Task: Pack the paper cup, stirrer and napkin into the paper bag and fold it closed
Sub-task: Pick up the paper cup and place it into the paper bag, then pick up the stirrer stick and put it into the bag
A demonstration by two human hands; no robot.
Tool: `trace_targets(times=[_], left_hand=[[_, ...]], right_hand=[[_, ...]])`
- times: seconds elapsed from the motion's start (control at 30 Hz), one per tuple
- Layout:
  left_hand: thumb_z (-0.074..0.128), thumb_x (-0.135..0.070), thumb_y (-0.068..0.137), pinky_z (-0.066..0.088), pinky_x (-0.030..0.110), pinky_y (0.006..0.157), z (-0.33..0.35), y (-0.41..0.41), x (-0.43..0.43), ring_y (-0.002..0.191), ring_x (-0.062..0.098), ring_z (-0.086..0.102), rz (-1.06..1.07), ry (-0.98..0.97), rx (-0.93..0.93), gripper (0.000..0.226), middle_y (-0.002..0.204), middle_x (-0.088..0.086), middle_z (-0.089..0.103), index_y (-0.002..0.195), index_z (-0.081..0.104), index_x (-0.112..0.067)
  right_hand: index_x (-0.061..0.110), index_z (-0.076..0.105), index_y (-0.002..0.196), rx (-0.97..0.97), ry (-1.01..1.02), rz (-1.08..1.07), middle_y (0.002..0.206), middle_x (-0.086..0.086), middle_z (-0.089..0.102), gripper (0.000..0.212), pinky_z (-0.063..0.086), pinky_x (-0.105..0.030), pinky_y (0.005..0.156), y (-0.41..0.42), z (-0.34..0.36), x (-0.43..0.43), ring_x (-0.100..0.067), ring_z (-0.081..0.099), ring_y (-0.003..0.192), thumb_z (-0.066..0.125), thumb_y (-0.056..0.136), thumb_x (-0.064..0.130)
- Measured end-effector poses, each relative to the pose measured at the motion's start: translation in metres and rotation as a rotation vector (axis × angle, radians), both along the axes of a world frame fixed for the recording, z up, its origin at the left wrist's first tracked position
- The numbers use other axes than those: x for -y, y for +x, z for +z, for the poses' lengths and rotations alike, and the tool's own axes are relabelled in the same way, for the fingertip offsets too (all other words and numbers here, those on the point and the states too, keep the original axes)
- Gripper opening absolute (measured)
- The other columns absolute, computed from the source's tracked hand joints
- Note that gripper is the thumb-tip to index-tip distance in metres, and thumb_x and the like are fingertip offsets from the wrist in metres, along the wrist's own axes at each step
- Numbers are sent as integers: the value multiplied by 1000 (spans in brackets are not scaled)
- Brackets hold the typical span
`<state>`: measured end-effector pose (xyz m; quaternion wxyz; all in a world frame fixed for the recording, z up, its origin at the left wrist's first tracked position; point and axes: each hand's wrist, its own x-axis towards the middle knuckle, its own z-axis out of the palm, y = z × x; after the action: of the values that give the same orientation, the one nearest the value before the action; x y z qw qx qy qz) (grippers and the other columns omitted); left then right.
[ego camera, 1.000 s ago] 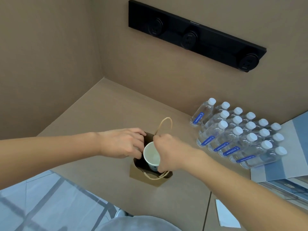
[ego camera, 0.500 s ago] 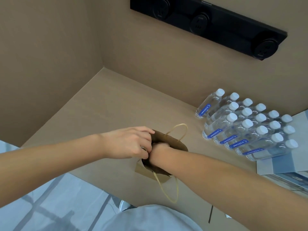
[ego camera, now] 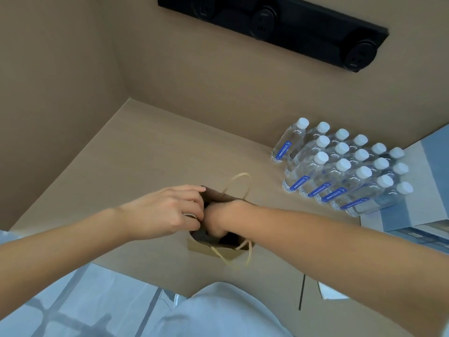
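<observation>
Basically, right hand (ego camera: 216,221) was sunk inside the paper bag (ego camera: 213,249), grip hidden, can't tell. Left hand (ego camera: 167,212) pinched the bag's rim.

Plain tan walls (ego camera: 218,76) meet in a corner at the back left, same dull tan as the counter (ego camera: 150,147) running below them. High on the rear wall, a long black socket strip (ego camera: 279,23) carries round outlets. Over to the right, water bottles (ego camera: 345,166) with white caps and blue labels stand packed in rows, just beside a pale blue box (ego camera: 425,190). Down below, pale floor (ego camera: 48,300) with dark lines, evenly lit.
</observation>
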<state>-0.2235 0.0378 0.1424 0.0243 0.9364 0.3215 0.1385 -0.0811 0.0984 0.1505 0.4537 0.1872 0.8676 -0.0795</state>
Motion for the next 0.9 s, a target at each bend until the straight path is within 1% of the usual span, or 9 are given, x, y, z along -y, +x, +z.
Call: trace_targets(times=[0.1, 0.17, 0.23, 0.3, 0.4, 0.5, 0.63, 0.77, 0.9], left_hand=[[65, 8, 80, 45, 50, 105, 0, -1, 8, 103, 35, 64, 39, 30, 0, 17, 96, 9, 73, 81, 73, -7], [58, 8, 85, 46, 49, 103, -1, -1, 14, 111, 38, 59, 93, 40, 53, 21, 107, 13, 71, 90, 73, -6], [48, 12, 84, 45, 39, 102, -5, 2, 22, 115, 32, 55, 213, -6, 207, 35, 119, 14, 65, 104, 71, -6], [43, 9, 82, 42, 24, 100, -18, 9, 29, 116, 16, 54, 466, -62, 456, 42, 122, 4, 60, 113, 64, -10], [49, 5, 85, 48, 26, 95, -59, 19, 34, 106, 15, 58, 975, -208, 730, 37, 114, 1, 55, 116, 52, -16], [59, -1, 87, 40, 49, 103, -120, 22, 31, 123, 40, 44, 1245, -423, 457, 48, 135, 22, 43, 132, 44, -5], [59, -31, 91, 12, 60, 117, -181, 24, 30, 146, 46, 0, 1314, -713, 50, 77, 162, 18, 1, 152, 15, -18], [43, -48, 93, -3, 64, 116, -212, 12, 23, 146, 42, -17, 1322, -746, -142, 80, 163, 11, -14, 153, -5, -28], [37, -62, 90, -20, 60, 109, -229, -7, 20, 145, 40, -22, 1261, -650, -224, 85, 163, 9, -16, 149, -18, -36]], right_hand=[[9, 65, 114, -358, -111, -220, 113, -11, 68, 28, 43, -28, 79, 35, 47, -11, -27, 61, 102, 43, 101, 22], [21, 66, 116, -679, -251, -478, 112, 5, 70, 25, 45, -21, 82, 82, 83, -25, -10, 62, 99, 47, 100, 28], [19, 67, 114, -999, -455, -833, 105, 5, 76, 21, 55, -19, 83, 138, 101, -34, -7, 70, 96, 51, 101, 21], [8, 68, 106, -1167, -360, -1137, 89, -3, 78, 18, 60, -23, 77, 192, 80, -41, -19, 75, 85, 52, 99, 9], [9, 69, 87, -944, 46, -1445, 82, -12, 76, 16, 57, -41, 81, 253, -7, -35, -32, 73, 80, 56, 94, 3], [2, 72, 84, -677, 193, -1552, 83, -23, 74, 13, 52, -37, 78, 272, -93, -6, -36, 71, 85, 64, 89, 11], [-1, 67, 94, -460, 271, -1558, 97, -23, 70, 30, 52, -36, 77, 260, -154, 32, -35, 67, 93, 67, 86, 27], [1, 62, 105, -343, 394, -1557, 109, -18, 63, 21, 51, -31, 75, 245, -174, 47, -32, 64, 96, 57, 91, 15], [-4, 58, 105, -508, 607, -1690, 115, -20, 51, 22, 48, -36, 82, 238, -185, 57, -38, 57, 97, 63, 87, 8]])
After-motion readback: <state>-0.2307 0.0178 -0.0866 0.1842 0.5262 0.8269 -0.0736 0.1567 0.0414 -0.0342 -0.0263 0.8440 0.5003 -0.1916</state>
